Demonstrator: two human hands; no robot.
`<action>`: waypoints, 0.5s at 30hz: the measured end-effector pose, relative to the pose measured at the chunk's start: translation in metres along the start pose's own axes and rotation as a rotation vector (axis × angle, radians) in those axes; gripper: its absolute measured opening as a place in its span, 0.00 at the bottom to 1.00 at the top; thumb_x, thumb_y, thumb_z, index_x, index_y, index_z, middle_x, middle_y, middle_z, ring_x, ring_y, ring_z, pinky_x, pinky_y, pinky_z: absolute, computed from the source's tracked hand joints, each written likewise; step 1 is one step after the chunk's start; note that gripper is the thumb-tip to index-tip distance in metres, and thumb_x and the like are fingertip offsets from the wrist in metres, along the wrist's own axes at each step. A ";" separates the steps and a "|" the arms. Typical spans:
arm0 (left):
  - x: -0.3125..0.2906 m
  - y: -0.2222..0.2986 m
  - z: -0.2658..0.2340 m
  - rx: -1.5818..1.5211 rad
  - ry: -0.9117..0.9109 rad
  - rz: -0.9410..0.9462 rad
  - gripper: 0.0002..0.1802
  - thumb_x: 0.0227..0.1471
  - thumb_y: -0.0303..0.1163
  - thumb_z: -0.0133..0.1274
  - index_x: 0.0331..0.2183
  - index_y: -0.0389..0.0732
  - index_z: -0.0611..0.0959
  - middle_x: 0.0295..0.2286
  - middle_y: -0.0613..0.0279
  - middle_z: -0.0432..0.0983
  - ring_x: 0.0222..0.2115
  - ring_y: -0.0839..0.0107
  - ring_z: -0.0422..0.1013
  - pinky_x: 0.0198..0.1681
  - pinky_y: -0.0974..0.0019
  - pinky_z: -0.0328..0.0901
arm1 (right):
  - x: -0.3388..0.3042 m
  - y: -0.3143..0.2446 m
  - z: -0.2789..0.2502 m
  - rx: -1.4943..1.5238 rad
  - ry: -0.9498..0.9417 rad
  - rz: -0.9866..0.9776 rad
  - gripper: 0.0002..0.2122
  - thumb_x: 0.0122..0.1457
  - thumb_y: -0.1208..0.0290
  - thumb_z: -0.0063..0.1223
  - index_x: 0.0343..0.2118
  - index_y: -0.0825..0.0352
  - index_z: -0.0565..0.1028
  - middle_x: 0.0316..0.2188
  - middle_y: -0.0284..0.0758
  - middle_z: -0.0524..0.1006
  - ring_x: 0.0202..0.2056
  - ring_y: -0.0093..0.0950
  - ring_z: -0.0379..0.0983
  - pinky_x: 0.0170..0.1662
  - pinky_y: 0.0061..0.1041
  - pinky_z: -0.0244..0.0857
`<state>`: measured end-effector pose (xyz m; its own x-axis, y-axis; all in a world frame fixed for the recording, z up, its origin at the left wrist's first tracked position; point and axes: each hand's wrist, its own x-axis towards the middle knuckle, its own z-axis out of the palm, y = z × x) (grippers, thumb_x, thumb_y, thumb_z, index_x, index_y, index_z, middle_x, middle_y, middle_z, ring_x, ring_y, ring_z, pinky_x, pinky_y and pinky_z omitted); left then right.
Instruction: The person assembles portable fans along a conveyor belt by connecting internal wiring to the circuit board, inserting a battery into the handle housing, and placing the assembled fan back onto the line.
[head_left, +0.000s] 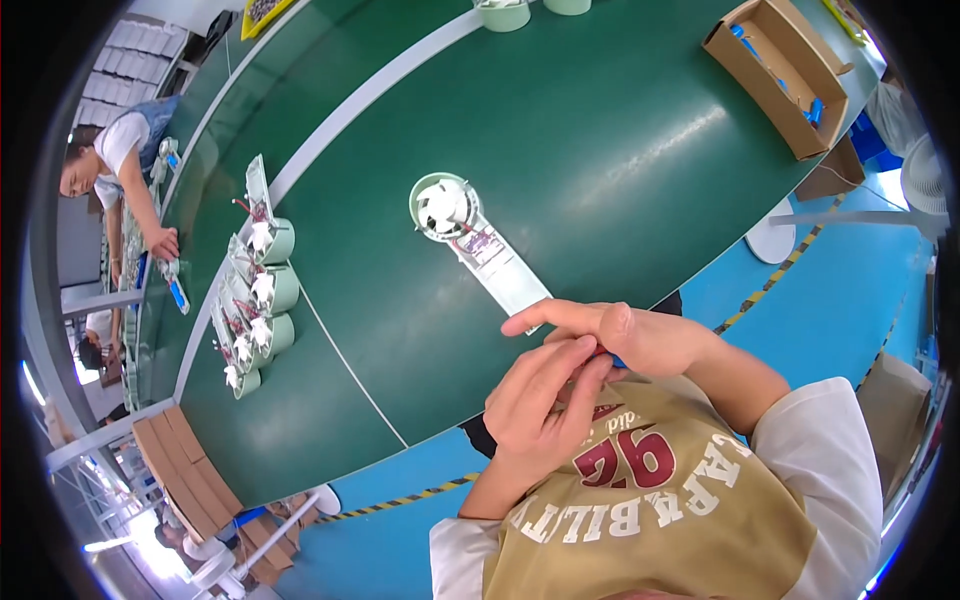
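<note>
Close to my body at the table's near edge, my left hand (540, 405) and my right hand (650, 340) come together, fingers closed around a small blue battery (619, 362). Most of it is hidden by the fingers, and a bit of red shows beside it. The right index finger reaches out over the handle end of an open handheld fan housing (515, 285). This pale green housing lies on the green table, its round head away from me. White fan blades (443, 207) sit in the head, and a small circuit board with red wires shows below them.
Several similar open fan housings (268, 285) stand in a row at the left. A cardboard box (770, 70) with blue batteries is at the far right. Across the white divider (375, 90), a co-worker's hand (162, 243) touches another fan part. Flattened cardboard (185, 465) leans at the lower left.
</note>
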<state>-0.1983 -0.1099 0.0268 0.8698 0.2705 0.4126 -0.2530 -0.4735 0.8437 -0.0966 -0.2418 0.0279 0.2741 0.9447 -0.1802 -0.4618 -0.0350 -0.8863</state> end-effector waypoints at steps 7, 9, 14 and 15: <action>-0.010 -0.006 -0.012 -0.178 0.056 -0.086 0.13 0.46 0.14 0.64 0.38 0.32 0.84 0.31 0.53 0.82 0.20 0.80 0.72 0.20 0.77 0.62 | 0.000 -0.002 0.006 0.103 0.113 0.091 0.31 0.65 0.44 0.47 0.57 0.71 0.68 0.28 0.29 0.77 0.26 0.14 0.67 0.29 0.16 0.57; -0.017 -0.015 -0.017 -0.257 0.079 -0.143 0.13 0.47 0.13 0.63 0.38 0.32 0.84 0.31 0.55 0.82 0.19 0.83 0.68 0.20 0.79 0.58 | -0.002 -0.002 0.003 0.051 0.144 0.051 0.23 0.63 0.57 0.54 0.52 0.71 0.72 0.28 0.29 0.77 0.26 0.14 0.68 0.30 0.16 0.59; -0.026 -0.023 -0.018 -0.536 0.126 -0.314 0.14 0.48 0.12 0.61 0.40 0.32 0.83 0.32 0.58 0.82 0.18 0.87 0.63 0.20 0.80 0.54 | -0.003 -0.015 0.009 0.001 0.257 0.043 0.07 0.56 0.79 0.62 0.37 0.73 0.81 0.27 0.30 0.79 0.28 0.14 0.71 0.32 0.17 0.63; -0.029 -0.028 -0.016 -0.586 0.142 -0.296 0.15 0.49 0.13 0.61 0.41 0.31 0.83 0.32 0.58 0.82 0.19 0.87 0.64 0.21 0.79 0.55 | -0.002 -0.017 0.009 -0.002 0.257 0.062 0.07 0.56 0.79 0.62 0.37 0.73 0.81 0.27 0.31 0.80 0.28 0.14 0.71 0.32 0.17 0.63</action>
<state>-0.2233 -0.0910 -0.0032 0.8838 0.4455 0.1430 -0.2358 0.1600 0.9586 -0.0969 -0.2400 0.0473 0.4513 0.8266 -0.3361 -0.4823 -0.0910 -0.8713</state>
